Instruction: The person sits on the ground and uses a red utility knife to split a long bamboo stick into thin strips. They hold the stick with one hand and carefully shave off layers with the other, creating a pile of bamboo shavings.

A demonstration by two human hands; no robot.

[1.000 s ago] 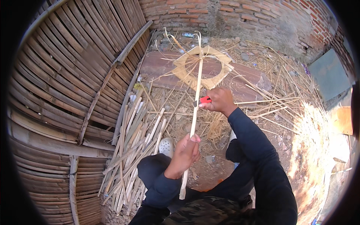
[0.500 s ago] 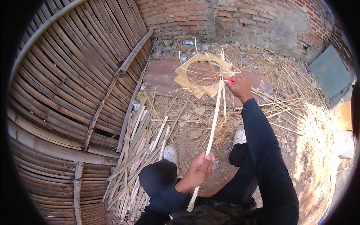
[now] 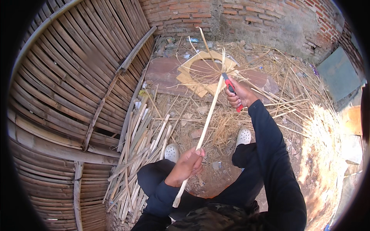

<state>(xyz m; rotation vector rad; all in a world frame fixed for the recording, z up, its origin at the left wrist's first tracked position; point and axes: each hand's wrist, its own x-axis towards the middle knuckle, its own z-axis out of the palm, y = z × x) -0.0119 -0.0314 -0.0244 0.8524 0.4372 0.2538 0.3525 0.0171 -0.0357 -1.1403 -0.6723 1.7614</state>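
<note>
My left hand is closed around the lower part of a long pale bamboo strip, whose butt end sticks out below the fist. The strip slants up and to the right, away from me. In my right hand is a red and black utility knife, its blade against the strip's far end. Thin split slivers fan out from that end. Behind them lies a tan ring-shaped board with a jagged outer edge and a round hole, on a flat reddish-brown slab.
Many split bamboo sticks are piled left of my left shoe. Shavings and straw cover the ground between my feet and beyond. A bamboo slat wall stands at the left, a brick wall at the back, a grey-green panel at the right.
My left hand has moved left and slightly up with the strip. My right hand has turned, so the knife's handle and blade now show. Some slivers at the strip's end have shifted and spread.
</note>
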